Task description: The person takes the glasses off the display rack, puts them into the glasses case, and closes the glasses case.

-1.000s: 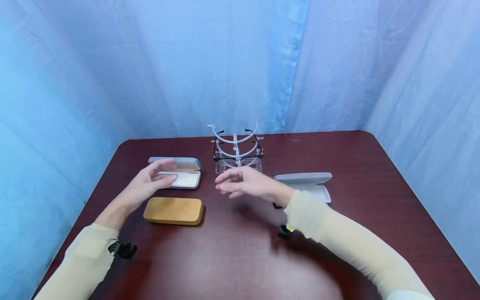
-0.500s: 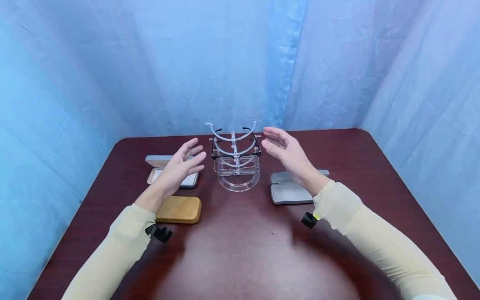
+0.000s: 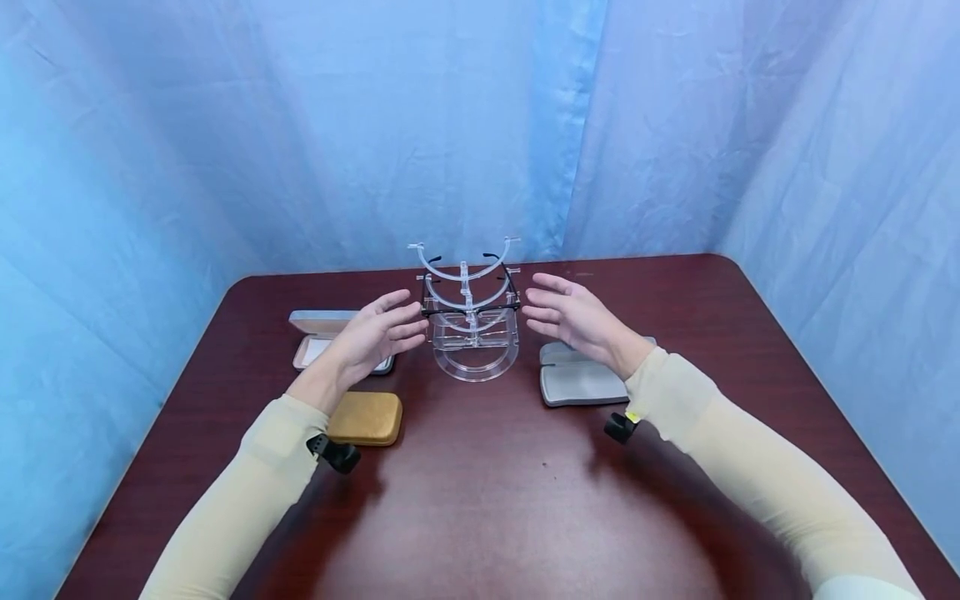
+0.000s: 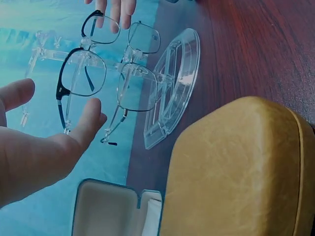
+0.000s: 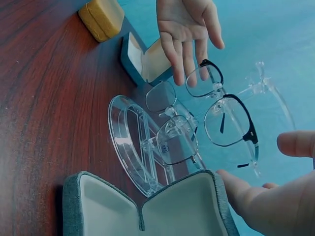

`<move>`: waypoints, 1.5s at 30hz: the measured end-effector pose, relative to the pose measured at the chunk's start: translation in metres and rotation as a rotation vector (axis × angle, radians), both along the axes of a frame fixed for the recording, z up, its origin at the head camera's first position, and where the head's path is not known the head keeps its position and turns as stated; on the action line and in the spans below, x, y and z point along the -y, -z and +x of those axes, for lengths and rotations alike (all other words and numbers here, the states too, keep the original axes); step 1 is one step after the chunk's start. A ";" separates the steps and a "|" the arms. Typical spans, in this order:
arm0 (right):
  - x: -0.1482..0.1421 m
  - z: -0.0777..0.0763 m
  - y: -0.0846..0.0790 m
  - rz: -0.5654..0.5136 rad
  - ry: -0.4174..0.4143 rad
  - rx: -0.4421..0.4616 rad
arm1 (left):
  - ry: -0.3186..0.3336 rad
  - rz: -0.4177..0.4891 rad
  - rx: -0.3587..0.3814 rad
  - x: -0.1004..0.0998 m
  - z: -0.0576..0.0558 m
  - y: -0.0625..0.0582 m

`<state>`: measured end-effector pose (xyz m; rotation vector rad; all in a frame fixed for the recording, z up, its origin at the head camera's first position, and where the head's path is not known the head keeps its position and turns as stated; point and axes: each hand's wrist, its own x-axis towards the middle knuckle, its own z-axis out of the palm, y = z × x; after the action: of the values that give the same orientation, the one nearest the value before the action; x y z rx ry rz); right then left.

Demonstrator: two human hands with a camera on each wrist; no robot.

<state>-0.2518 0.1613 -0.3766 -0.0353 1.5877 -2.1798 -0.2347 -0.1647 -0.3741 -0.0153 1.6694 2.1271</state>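
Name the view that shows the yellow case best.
Left wrist: the yellow case is largest there, though cropped. In the head view, the left arm hides part of it; the right wrist view shows it small, at the top edge.

Left hand (image 3: pixel 371 337) and right hand (image 3: pixel 583 323) face inward, fingers (image 3: pixel 553 282) seemingly relaxed.

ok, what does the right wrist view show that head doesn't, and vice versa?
Right wrist only: the palm side of the left hand. It also separates a lower, thin-rimmed pair, which I can't make out clearly from the head.

Head only: the cream sleeves and the black wrist devices.

Both: parts of both hands, including the right hand; the black-browed glasses on the clear stand; the gold case; the blue-grey open case; the grey open case; the table.
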 end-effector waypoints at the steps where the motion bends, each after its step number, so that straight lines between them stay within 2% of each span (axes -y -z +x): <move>1: 0.001 -0.001 0.001 -0.010 -0.008 0.011 | 0.003 0.006 0.005 0.000 0.000 0.001; 7: 0.008 -0.004 0.007 -0.059 -0.058 0.065 | 0.002 0.004 0.023 0.003 -0.001 0.006; 17: 0.017 -0.006 0.006 -0.060 -0.091 0.065 | 0.016 -0.018 0.026 -0.003 -0.004 0.010; 25: 0.019 -0.007 0.007 -0.084 -0.116 0.077 | 0.026 -0.014 0.023 -0.005 -0.005 0.009; 38: 0.021 -0.005 0.000 -0.089 -0.110 0.051 | 0.051 -0.051 -0.018 -0.007 -0.007 0.005; 45: 0.021 -0.006 -0.001 -0.089 -0.101 0.048 | 0.045 -0.060 -0.021 -0.007 -0.008 0.001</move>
<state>-0.2578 0.1403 -0.3753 -0.0878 1.4310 -2.1550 -0.2431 -0.1572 -0.3749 0.0265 1.7294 2.0501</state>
